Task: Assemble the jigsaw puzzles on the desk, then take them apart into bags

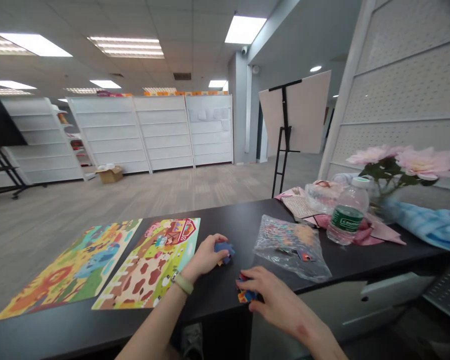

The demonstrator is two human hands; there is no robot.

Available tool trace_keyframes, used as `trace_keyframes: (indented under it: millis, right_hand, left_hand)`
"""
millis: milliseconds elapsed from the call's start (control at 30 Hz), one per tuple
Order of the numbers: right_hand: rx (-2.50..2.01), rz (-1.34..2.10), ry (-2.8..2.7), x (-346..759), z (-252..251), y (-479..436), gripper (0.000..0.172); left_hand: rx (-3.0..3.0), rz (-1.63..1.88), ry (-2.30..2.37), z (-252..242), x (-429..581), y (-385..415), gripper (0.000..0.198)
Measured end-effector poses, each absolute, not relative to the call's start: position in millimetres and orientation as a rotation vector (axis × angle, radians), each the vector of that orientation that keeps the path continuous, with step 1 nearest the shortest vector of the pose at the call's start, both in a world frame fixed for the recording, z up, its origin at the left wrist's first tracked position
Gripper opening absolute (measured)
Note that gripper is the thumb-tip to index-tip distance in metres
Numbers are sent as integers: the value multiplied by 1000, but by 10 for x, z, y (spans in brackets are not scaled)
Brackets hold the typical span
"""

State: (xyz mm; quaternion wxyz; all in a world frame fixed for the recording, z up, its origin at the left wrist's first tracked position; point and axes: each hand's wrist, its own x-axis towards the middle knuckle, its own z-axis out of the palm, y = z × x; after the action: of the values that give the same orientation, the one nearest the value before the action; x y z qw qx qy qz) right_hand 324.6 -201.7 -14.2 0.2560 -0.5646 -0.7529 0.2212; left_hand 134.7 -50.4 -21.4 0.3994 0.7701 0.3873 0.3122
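My left hand [207, 256], with a pale green band on its wrist, is closed around blue puzzle pieces [224, 250] over the dark table [225, 225]. Nearer the table's front edge, the fingers of my right hand [268, 290] grip a small group of colourful puzzle pieces [245, 292], red, orange and blue. Left of my hands lies a farm picture sheet [146, 270] with a barn and cow spots. Beyond it, farther left, is a second sheet with animals [78, 265]. A clear plastic bag of puzzle pieces [290, 242] rests to the right.
A water bottle [347, 215] stands at the right beside pink cloth [382, 230], a vase of pink flowers [416, 162] and a blue checked cloth [431, 222]. Behind the table are an easel [285, 135], white shelving panels [165, 135] and a cardboard box [110, 175].
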Motion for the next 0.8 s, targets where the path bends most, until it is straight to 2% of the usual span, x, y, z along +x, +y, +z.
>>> trace_keyframes:
  millis: [267,500,667,800]
  right_hand:
    - [-1456,570,-1916,3286,-116,-1973,28]
    - [-1374,159,-1794,3103,-233,-1854,37]
    - [-1388,338,-1906,2977,-199,-1941,49]
    - [-1456,400,-1527,3058,-83,-1980,29]
  left_hand:
    - [1556,754,862,-199,1417,-601,31]
    - [1159,684,778,-164,1616,-827,27]
    - [1057,728,690,-144,1706,-1014,35]
    - [1101,764,700,-162,1750,-1087,51]
